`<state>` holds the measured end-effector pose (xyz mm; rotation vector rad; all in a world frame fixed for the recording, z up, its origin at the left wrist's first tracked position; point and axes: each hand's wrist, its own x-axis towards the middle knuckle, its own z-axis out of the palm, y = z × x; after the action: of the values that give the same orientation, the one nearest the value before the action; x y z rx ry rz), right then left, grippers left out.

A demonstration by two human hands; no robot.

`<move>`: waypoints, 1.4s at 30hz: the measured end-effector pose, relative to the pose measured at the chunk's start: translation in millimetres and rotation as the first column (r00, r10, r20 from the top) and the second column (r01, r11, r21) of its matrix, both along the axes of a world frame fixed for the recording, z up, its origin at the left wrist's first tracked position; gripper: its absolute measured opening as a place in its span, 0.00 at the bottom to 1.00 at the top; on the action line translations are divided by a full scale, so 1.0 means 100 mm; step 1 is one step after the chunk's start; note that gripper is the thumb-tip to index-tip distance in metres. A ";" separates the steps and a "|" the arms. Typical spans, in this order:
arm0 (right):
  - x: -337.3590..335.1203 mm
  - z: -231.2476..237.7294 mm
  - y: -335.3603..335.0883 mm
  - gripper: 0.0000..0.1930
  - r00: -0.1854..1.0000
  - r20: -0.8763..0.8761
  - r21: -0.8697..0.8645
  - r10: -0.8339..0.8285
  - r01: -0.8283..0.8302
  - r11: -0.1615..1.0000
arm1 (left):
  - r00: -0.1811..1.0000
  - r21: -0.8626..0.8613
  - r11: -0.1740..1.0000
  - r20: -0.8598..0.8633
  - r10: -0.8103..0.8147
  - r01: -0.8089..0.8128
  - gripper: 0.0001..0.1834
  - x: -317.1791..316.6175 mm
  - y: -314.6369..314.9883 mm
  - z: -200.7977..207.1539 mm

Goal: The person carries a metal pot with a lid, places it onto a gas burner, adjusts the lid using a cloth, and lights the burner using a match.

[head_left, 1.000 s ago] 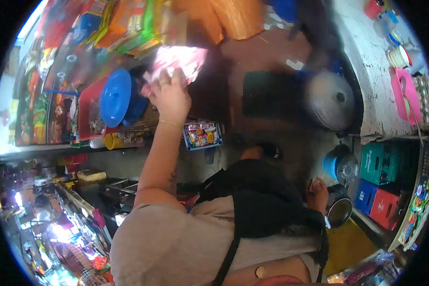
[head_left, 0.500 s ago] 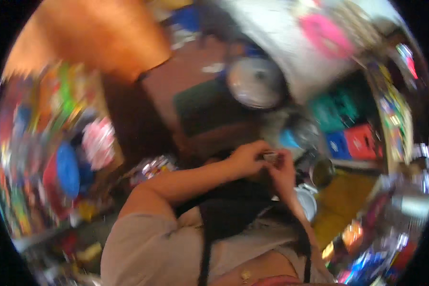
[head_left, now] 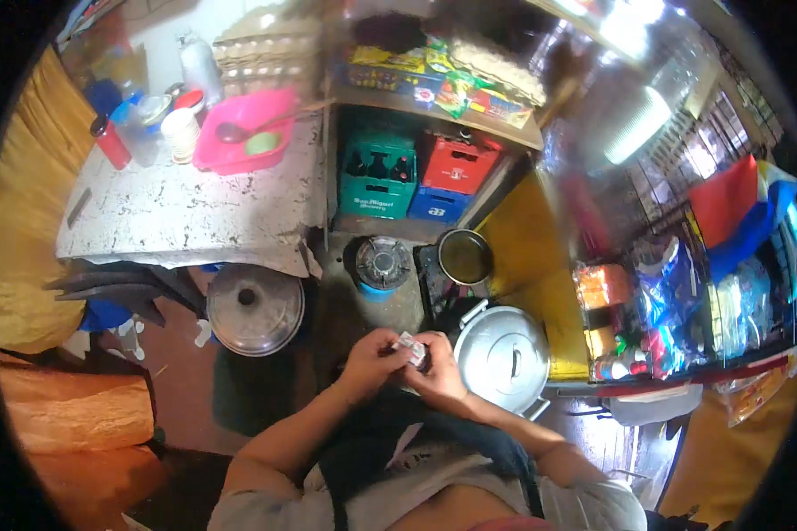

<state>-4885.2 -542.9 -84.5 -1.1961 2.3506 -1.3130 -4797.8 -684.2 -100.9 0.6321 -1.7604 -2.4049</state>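
Observation:
Close in front of my body, both hands are together around a small pale packet with dark and reddish print [head_left: 409, 345]. My left hand [head_left: 374, 360] pinches it from the left. From the right, the fingers of my right hand [head_left: 440, 373] close on the same packet, and part of it is hidden by them. Just beyond my hands stands a round gas burner [head_left: 383, 262] with a blue part below it. A large lidded aluminium pot [head_left: 491, 354] is right beside my right hand. Farther off, a dark pan [head_left: 466, 257] sits on a black stove.
A domed metal lid [head_left: 255, 305] covers a vessel at left. Behind it, a table with a worn white cover [head_left: 168, 221] bears a pink basin [head_left: 230, 155], cups and egg trays. Bottle crates [head_left: 376, 181] fill a shelf ahead. At right are a yellow panel [head_left: 540, 265] and a wire rack.
My view has swung to the right and turned from blurred to sharp. Both hands stay together on the small packet.

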 end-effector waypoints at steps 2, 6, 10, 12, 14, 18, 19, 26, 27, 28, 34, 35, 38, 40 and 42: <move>-0.07 -0.13 -0.08 0.21 0.996 0.037 -0.033 -0.083 0.084 0.996 | 0.996 -0.005 1.000 -0.083 -0.025 0.025 0.08 -0.18 -0.15 0.11; -0.09 0.05 -0.28 0.21 0.985 0.054 -0.006 -0.163 0.164 0.986 | 0.985 -0.016 0.994 -0.131 -0.109 0.108 0.10 -0.38 -0.36 -0.07; -0.14 -0.18 -0.37 0.22 0.978 0.114 0.004 -0.175 0.175 0.984 | 0.967 0.113 0.961 0.007 -0.254 0.252 0.11 -0.44 -0.54 -0.25; -0.15 -0.29 -0.45 0.20 0.927 0.323 0.026 -0.192 0.194 0.981 | 0.971 0.099 0.967 0.010 -0.237 0.235 0.11 -0.46 -0.62 -0.45; -0.14 -0.42 -0.53 0.19 0.858 0.481 0.004 -0.181 0.205 0.979 | 0.980 0.098 0.975 -0.013 -0.198 0.199 0.11 -0.44 -0.69 -0.58; -0.19 -0.43 -0.80 0.12 0.504 0.844 -0.027 -0.182 0.379 0.925 | 0.997 0.101 0.995 0.068 -0.023 0.016 0.12 -0.41 -0.84 -0.70; -0.19 -0.51 -0.81 0.11 0.468 0.865 -0.028 -0.181 0.405 0.914 | 0.998 0.043 0.999 0.061 -0.012 0.009 0.11 -0.40 -0.87 -0.77; -0.23 -0.48 -1.02 0.12 0.890 0.346 0.161 -0.296 0.254 0.954 | 0.993 -0.032 0.993 -0.010 0.117 -0.117 0.07 -0.38 -0.94 -0.79; -0.24 -0.44 -1.07 0.11 0.977 0.015 0.254 -0.213 0.203 0.946 | 0.989 -0.014 0.989 0.003 0.147 -0.147 0.07 -0.38 -0.95 -0.81; -0.26 -0.40 -1.12 0.11 0.979 0.010 0.252 -0.206 0.197 0.948 | 0.988 -0.015 0.988 -0.002 0.154 -0.154 0.07 -0.37 -0.98 -0.83; -0.29 -0.37 -1.36 0.08 0.978 -0.207 0.399 0.025 0.061 0.915 | 0.982 0.035 0.982 0.012 0.187 -0.187 0.07 -0.31 -1.14 -0.92; -0.27 -0.36 -1.42 0.06 0.984 -0.178 0.440 0.018 0.064 0.896 | 0.983 -0.041 0.982 0.000 0.184 -0.184 0.07 -0.29 -1.18 -0.91; -0.26 -0.33 -1.52 0.05 0.991 -0.133 0.485 0.035 0.034 0.874 | 0.980 -0.038 0.979 -0.003 0.200 -0.200 0.07 -0.27 -1.22 -0.96; -0.27 -0.31 -1.57 0.05 0.991 -0.117 0.486 0.059 0.006 0.874 | 0.977 0.040 0.976 0.006 0.215 -0.215 0.07 -0.25 -1.25 -0.97; -0.27 -0.30 -1.61 0.04 0.977 -0.191 0.488 0.095 0.011 0.873 | 0.976 -0.003 0.976 0.028 0.218 -0.218 0.08 -0.24 -1.28 -0.96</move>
<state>-4912.1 -703.6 -114.4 -1.2494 2.5596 -0.5331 -4821.3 -812.3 -197.1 0.8169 -1.6072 -2.2590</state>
